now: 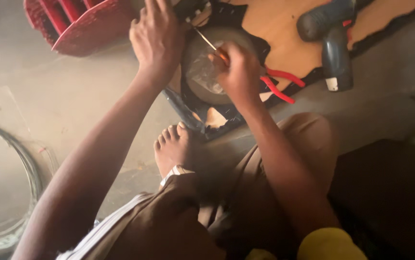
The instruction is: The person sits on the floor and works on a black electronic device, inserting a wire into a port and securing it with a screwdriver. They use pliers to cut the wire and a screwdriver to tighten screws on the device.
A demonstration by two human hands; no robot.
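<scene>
Dusty concrete floor [72,96] under a wooden board [280,29], red stool [72,21] and bare foot [174,147].

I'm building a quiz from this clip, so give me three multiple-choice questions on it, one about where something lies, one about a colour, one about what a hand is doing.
1. Where does the power drill lie?
A. on the wooden board at upper right
B. beside the bare foot
C. inside the red frame

2. What colour are the pliers' handles?
A. blue
B. red
C. yellow

3. What is the right hand doing?
A. resting open on the floor
B. gripping the drill
C. gripping a thin screwdriver

Answers:
1 A: the power drill lies on the wooden board.
2 B: the pliers have red handles.
3 C: the right hand is closed on the screwdriver, over the round dish.
</scene>
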